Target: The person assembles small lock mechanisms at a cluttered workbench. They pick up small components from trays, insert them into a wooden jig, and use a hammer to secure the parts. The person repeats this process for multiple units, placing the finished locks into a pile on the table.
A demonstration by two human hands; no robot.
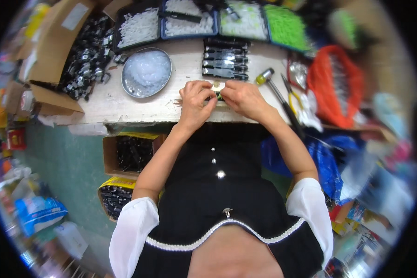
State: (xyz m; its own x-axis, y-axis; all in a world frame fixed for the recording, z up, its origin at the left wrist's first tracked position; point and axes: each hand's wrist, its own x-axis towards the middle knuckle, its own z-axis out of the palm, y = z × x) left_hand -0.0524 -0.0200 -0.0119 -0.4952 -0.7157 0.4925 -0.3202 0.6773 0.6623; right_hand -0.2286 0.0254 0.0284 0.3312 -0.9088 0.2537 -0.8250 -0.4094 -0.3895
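At the table's near edge my two hands are close together over a small dark piece with a bit of green (219, 96). The thumb and fingers of my left hand (195, 103) are closed on its left side. My right hand (246, 98) pinches it from the right; my fingers cover most of it, so its kind is unclear. Just beyond them lies a row of several flat black parts (224, 64) with shiny middles. To the right, a hammer (265, 76) with a yellowish face rests beside yellow-handled pliers (292, 95).
A round metal dish (124, 83) holds whitish translucent pieces. Along the back stand trays of white parts (139, 27) and green parts (286, 27). A cardboard box (55, 41) spills black-and-metal pieces at left. A red plastic bag (317, 78) sits at right; boxes of black parts (118, 199) stand below.
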